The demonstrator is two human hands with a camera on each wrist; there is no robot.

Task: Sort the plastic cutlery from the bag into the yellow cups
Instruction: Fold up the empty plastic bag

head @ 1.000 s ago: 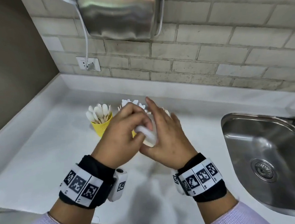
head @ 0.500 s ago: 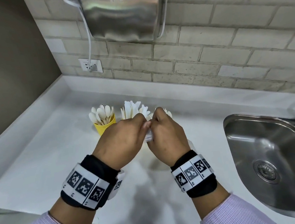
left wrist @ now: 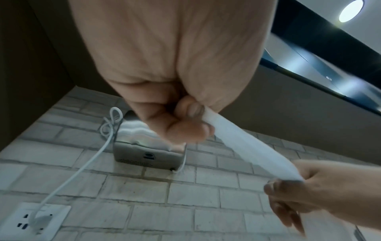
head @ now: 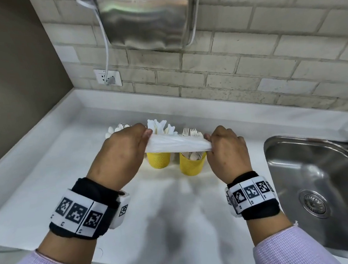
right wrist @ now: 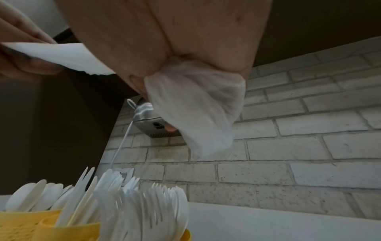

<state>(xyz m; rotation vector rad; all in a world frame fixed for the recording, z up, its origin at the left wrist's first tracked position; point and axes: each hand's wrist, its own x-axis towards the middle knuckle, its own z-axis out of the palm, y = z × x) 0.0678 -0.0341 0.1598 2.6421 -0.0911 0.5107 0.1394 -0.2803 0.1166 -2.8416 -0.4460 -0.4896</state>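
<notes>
We hold the white plastic bag [head: 175,145] stretched out between both hands above the white counter [head: 46,176]. Our left hand [head: 118,155] pinches its left end between thumb and curled fingers, and our right hand [head: 226,150] is clenched around its right end; in the right wrist view a crumpled tail of the bag [right wrist: 195,110] hangs out of that fist. The bag is pulled into a flat, taut band, running left to right just in front of the cups and partly hiding them.

Beyond the bag two yellow cups stand side by side on the counter: the middle cup [head: 158,160] holds white knives [head: 158,126], and the right cup [head: 192,165] holds white forks [head: 191,132]. Further left, behind our left hand, white spoons [head: 116,129] stick up; their cup is hidden.

To the right a steel sink [head: 325,184] is set into the counter. On the far brick wall hangs a steel hand dryer [head: 148,16], its white cable [head: 106,53] dropping to a wall socket [head: 107,77].
</notes>
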